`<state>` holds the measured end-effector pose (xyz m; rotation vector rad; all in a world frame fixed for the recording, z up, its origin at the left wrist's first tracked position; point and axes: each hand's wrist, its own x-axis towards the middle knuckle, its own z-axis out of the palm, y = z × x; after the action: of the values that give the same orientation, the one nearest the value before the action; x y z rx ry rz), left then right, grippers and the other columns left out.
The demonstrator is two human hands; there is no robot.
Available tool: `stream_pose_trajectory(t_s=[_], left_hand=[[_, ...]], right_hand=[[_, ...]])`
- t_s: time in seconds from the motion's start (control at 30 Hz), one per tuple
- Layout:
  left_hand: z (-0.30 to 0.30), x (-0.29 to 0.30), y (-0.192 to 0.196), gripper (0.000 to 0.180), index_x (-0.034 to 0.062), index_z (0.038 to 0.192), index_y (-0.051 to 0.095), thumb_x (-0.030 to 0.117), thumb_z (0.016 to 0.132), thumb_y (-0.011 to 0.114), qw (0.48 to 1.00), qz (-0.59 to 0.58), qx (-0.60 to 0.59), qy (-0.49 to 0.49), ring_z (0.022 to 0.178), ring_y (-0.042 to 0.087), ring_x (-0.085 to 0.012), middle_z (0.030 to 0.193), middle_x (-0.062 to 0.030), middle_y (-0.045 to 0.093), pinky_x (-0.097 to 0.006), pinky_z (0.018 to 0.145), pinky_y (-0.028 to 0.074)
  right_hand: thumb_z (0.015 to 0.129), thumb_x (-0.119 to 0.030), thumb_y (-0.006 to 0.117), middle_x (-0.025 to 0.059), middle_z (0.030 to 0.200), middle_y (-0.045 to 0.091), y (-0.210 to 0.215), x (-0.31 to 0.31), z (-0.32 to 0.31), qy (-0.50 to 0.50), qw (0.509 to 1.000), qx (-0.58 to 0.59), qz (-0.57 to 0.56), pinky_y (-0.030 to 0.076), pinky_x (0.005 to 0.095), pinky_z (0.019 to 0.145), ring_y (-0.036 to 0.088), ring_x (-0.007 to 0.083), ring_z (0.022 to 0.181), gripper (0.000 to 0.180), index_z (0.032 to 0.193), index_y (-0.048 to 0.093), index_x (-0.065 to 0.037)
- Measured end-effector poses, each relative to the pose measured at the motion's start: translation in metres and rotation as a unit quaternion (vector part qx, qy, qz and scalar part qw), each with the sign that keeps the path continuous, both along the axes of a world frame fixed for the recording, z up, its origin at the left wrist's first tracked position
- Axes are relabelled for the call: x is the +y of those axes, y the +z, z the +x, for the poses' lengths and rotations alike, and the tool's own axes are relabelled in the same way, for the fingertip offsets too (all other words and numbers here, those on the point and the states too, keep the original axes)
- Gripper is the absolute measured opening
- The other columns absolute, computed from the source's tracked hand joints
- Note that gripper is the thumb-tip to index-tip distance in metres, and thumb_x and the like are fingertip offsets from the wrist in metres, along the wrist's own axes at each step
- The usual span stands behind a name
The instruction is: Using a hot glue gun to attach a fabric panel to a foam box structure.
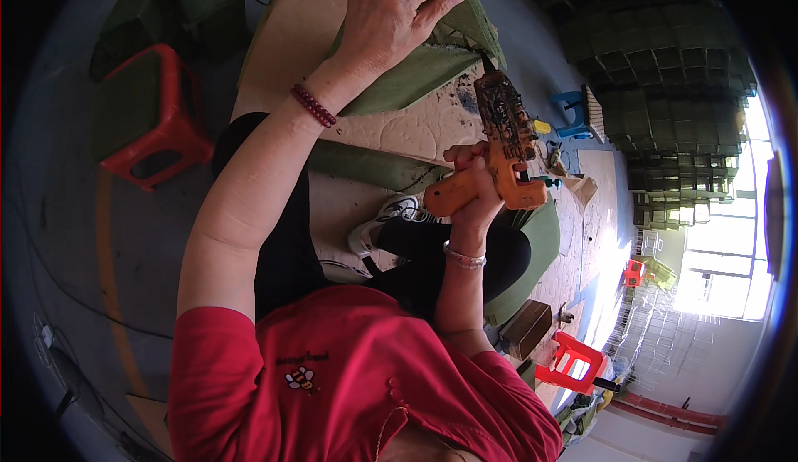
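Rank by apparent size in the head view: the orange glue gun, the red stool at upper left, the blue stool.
1. red stool at upper left
2. orange glue gun, though nearness to the camera enlarges it
3. blue stool, clearly smallest

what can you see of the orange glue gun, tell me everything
The glue gun has an orange plastic-looking body, its barrel crusted with dark burnt residue. The right hand grips its handle, fingers by the trigger. Its nozzle points up the picture, at the folded edge of a green foam-like piece that the left hand presses down.
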<state>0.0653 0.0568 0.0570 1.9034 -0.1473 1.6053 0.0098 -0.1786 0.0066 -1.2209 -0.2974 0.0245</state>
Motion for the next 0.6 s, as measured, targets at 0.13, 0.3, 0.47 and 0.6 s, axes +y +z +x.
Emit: stream_pose_trajectory(t_s=[0.13, 0.3, 0.47, 0.6], left_hand=[[0.003, 0.002, -0.002, 0.014, 0.0065, 0.087, 0.071, 0.02, 0.083, 0.071, 1.0, -0.003, -0.009, -0.01, 0.054, 0.06, -0.0198, 0.068, -0.007, 0.064, -0.03, 0.05, 0.045], [0.001, 0.001, 0.001, 0.015, 0.0061, 0.089, 0.071, 0.02, 0.083, 0.07, 1.0, -0.008, 0.002, -0.017, 0.057, 0.063, -0.0206, 0.072, -0.0078, 0.066, -0.03, 0.051, 0.047], [-0.004, 0.002, 0.002, 0.015, 0.0063, 0.089, 0.071, 0.02, 0.083, 0.07, 0.999, -0.007, 0.046, -0.013, 0.06, 0.064, -0.0219, 0.073, -0.0086, 0.067, -0.03, 0.054, 0.048], [0.001, 0.005, -0.002, 0.021, 0.0098, 0.086, 0.071, 0.03, 0.086, 0.065, 1.0, 0.004, 0.011, -0.011, 0.055, 0.061, -0.0204, 0.067, -0.0042, 0.064, -0.032, 0.052, 0.048]], right_hand=[[0.08, -0.005, 0.056, 0.0099, 0.08, 0.05, 0.001, 0.005, -0.007, 0.035, 0.999, 0.006, 0.0, 0.047, 0.0426, 0.076, 0.052, 0.0239, 0.075, 0.019, 0.097, 0.052, 0.003], [0.079, -0.005, 0.055, 0.0092, 0.08, 0.049, 0.003, 0.008, -0.01, 0.049, 0.999, 0.015, 0.015, 0.045, 0.0392, 0.077, 0.052, 0.0227, 0.077, 0.02, 0.097, 0.051, 0.002], [0.079, -0.004, 0.054, 0.0083, 0.079, 0.05, 0.005, 0.008, -0.011, 0.06, 0.998, 0.02, 0.013, 0.043, 0.0358, 0.076, 0.053, 0.0213, 0.077, 0.02, 0.098, 0.051, 0.002], [0.079, -0.005, 0.056, 0.0093, 0.081, 0.05, 0.003, 0.009, -0.012, 0.061, 0.998, 0.016, 0.009, 0.045, 0.0416, 0.073, 0.052, 0.0243, 0.075, 0.02, 0.096, 0.052, 0.003]])
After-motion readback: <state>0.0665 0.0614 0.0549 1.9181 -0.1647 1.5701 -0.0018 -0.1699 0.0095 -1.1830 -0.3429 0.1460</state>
